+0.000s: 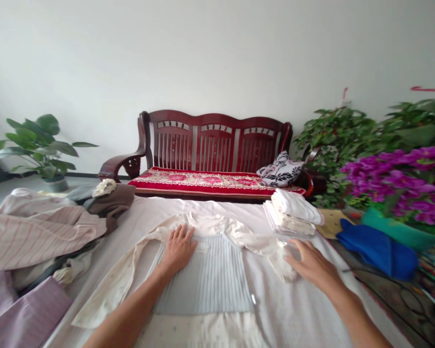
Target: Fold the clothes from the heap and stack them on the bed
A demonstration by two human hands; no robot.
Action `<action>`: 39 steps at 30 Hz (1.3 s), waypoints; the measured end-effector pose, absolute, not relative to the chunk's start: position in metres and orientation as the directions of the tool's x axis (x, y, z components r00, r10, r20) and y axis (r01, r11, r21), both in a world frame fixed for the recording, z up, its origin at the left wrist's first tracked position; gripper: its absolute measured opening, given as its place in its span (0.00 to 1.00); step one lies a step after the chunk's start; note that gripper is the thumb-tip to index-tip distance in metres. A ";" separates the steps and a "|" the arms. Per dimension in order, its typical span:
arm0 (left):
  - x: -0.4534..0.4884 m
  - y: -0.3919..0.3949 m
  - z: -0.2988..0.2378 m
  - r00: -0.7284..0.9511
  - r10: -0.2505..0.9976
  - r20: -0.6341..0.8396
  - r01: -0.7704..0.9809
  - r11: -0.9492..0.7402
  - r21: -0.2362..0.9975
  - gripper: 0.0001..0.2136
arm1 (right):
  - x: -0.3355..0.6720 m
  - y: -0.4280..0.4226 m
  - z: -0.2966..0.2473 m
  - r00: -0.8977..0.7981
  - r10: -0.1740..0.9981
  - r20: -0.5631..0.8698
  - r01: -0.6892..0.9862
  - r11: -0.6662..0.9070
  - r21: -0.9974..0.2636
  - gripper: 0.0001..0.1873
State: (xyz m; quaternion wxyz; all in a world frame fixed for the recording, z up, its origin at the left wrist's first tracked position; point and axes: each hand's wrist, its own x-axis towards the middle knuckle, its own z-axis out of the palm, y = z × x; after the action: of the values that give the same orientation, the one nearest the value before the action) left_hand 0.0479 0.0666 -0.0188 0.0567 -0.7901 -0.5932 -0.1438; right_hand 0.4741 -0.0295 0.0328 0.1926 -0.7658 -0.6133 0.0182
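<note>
Bench [215, 145]: dark red polished wood, wavy top rail, slatted back in three panels, curved arms; a red, flower-patterned runner covers the seat.

Sheet [304, 309]: white cloth, lightly creased, spread in front of the bench.

Clothes heap [43, 237]: loose and rumpled, at left; pink-striped, lilac and grey-brown fabrics.

Garment [206, 275]: cream, long-sleeved, with a pale blue ribbed body panel; laid out on the sheet between the heap and the folded stack, round neckline towards the bench. One sleeve runs slantwise at left; the other reaches right, its end bent.

Folded stack [292, 212]: white and cream cloth, soft rounded folds, beyond the right sleeve.

Cushion [281, 170]: pale, dark leaf pattern, tilted on the bench.

Left hand [179, 249]: palm down on the garment's upper chest, fingers slightly spread.

Right hand [311, 263]: at the bent sleeve end, thumb apart from curved fingers (whether they pinch the fabric, cannot tell).
</note>
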 end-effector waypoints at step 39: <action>0.064 0.083 0.014 0.186 0.939 0.288 0.942 -0.254 0.219 0.16 | 0.564 -0.050 -0.009 0.586 0.799 0.131 0.691 -0.410 -0.595 0.29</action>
State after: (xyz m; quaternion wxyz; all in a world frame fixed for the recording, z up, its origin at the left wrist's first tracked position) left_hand 0.0639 0.0828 0.0137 0.0037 -0.7702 -0.6108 -0.1838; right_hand 0.5641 -0.0497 -0.0089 0.3098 -0.8350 -0.4463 0.0872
